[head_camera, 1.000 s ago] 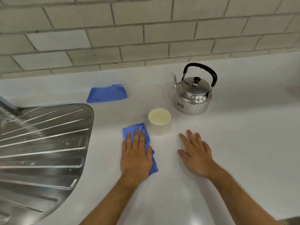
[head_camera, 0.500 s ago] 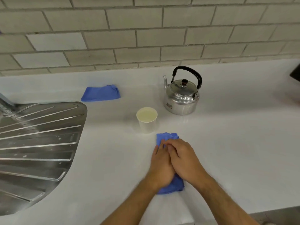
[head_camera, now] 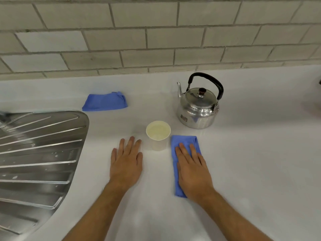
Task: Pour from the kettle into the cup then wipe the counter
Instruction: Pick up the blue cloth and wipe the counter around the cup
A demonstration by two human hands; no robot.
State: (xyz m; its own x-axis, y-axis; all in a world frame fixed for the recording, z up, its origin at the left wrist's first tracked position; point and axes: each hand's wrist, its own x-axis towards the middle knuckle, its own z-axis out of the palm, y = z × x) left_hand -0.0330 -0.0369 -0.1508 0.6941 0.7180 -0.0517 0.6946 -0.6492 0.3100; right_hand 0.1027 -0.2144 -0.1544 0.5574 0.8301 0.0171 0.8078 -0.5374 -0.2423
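Observation:
A steel kettle point(head_camera: 198, 108) with a black handle stands upright at the back right of the white counter point(head_camera: 251, 162). A pale paper cup point(head_camera: 158, 135) holding liquid stands in front of it. My right hand point(head_camera: 192, 168) lies flat, palm down, on a folded blue cloth point(head_camera: 184, 142) just right of the cup. My left hand point(head_camera: 126, 162) rests flat on the bare counter just left of the cup, fingers apart, holding nothing.
A second folded blue cloth point(head_camera: 105, 101) lies at the back, left of the kettle. A ribbed steel drainboard point(head_camera: 38, 159) fills the left side. A tiled wall point(head_camera: 156, 35) runs along the back.
The cloth passed from my left hand to my right and slid from the cup's left to its right. My left hand now lies bare on the counter left of the cup.

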